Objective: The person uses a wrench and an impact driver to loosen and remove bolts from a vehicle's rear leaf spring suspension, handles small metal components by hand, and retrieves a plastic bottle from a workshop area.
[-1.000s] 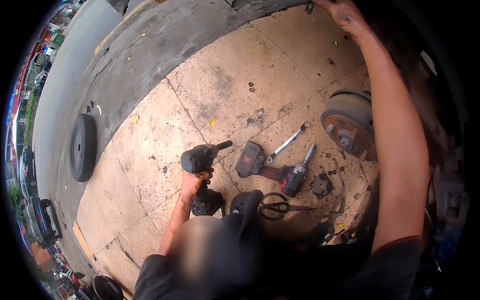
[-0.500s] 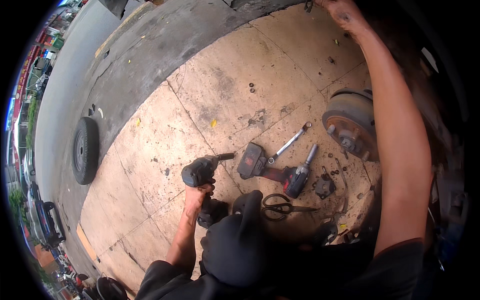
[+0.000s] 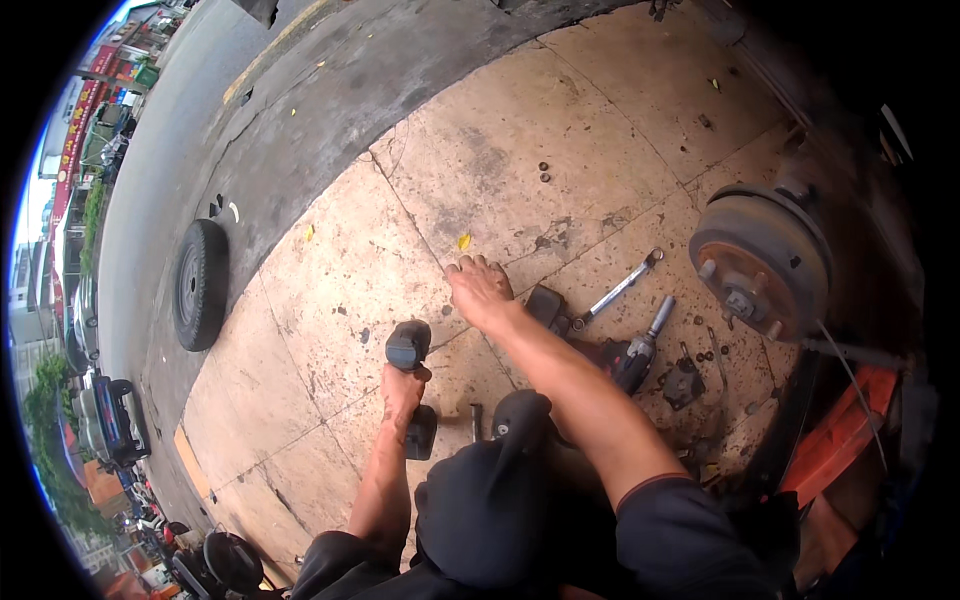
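Observation:
My left hand [image 3: 402, 392] is closed around the grip of a black cordless impact wrench [image 3: 408, 346], held over the tiled floor with its battery toward me. My right hand [image 3: 480, 290] hovers beyond it and to the right, fingers slightly bent and apart; no held thing shows, though its palm side is hidden. Under my right forearm lies a second, black-and-red impact wrench [image 3: 630, 364], partly covered, with a long socket on its nose. A combination wrench [image 3: 622, 284] rests beside it. Two nuts [image 3: 544, 172] sit farther out on the tiles.
A rusty wheel hub with drum [image 3: 762, 250] stands at the right, above an orange-red jack part [image 3: 842, 425]. Small metal parts [image 3: 684, 384] lie near it. A tire [image 3: 201, 285] is at the left by the road. A dark cap [image 3: 475, 500] blocks the lower middle.
My right hand has come from the far upper right to the middle, and its forearm now covers the scissors. The impact wrench in my left hand has turned, so its socket is out of sight.

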Available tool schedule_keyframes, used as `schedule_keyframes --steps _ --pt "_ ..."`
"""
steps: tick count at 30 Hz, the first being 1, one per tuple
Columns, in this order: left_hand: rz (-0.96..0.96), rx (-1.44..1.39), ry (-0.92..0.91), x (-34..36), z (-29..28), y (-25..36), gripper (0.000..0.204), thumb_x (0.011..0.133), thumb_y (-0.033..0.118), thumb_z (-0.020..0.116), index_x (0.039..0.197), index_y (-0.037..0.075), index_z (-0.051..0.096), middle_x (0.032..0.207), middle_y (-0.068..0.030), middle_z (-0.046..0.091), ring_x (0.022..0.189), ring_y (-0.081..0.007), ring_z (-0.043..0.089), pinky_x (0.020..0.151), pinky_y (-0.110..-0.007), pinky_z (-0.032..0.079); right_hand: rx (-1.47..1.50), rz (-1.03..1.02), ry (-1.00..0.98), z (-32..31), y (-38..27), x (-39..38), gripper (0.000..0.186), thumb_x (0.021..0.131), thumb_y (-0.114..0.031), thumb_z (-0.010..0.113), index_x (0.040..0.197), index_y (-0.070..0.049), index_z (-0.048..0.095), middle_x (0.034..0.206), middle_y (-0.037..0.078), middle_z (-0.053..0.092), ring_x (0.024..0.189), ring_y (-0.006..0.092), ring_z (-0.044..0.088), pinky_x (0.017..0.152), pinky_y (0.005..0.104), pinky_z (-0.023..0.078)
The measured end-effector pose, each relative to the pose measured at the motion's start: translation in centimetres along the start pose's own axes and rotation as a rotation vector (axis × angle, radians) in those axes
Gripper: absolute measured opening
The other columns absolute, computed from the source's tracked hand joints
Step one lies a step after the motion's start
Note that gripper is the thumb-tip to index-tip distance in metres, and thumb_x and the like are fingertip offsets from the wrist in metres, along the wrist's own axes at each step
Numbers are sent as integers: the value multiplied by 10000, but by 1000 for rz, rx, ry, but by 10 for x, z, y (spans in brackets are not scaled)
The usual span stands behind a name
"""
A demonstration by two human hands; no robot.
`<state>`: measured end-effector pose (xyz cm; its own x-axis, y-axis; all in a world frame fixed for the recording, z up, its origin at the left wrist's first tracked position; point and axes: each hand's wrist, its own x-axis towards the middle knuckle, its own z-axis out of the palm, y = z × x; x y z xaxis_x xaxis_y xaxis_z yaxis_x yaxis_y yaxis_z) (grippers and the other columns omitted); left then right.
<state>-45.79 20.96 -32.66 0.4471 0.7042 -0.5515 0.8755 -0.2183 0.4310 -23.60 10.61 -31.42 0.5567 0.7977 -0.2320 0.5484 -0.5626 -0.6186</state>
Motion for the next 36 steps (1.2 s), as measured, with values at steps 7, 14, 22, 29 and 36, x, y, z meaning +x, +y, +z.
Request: schedule_keyframes --steps 7,14,22,29,36 --pt "21 204 -62 -25 -3 -4 271 681 172 707 880 -5 656 793 -235 666 777 -359 668 692 -410 523 710 496 -363 21 48 25 245 864 -146 646 1066 -8 636 940 113 675 825 215 671 708 334 554" --pt "349 83 -99 2 -11 -41 226 711 151 653 905 39 628 828 -152 669 715 -314 619 678 -379 512 1757 683 -186 -28 61 19 216 921 -227 611 1023 -37 609 902 105 688 740 186 682 632 313 575" --pt "376 152 1 2 22 -72 258 737 183 686 967 83 624 851 -150 678 798 -353 648 703 -390 512 837 87 617 -32 63 -3 359 896 -241 640 1173 -51 512 933 119 679 872 278 668 715 361 523" --pt "91 267 -15 -41 5 6 472 729 198 698 1158 78 540 950 -237 670 930 -439 627 801 -483 509 504 234 556 -36 105 -13 333 880 -234 642 1176 -135 523 938 151 688 886 384 655 734 455 498" --pt "155 215 31 -37 3 12 362 751 182 688 1078 76 573 869 -227 674 865 -439 633 757 -488 508 245 382 406 -27 126 -35 360 878 -283 649 1191 -156 525 939 151 692 895 393 656 736 457 503"
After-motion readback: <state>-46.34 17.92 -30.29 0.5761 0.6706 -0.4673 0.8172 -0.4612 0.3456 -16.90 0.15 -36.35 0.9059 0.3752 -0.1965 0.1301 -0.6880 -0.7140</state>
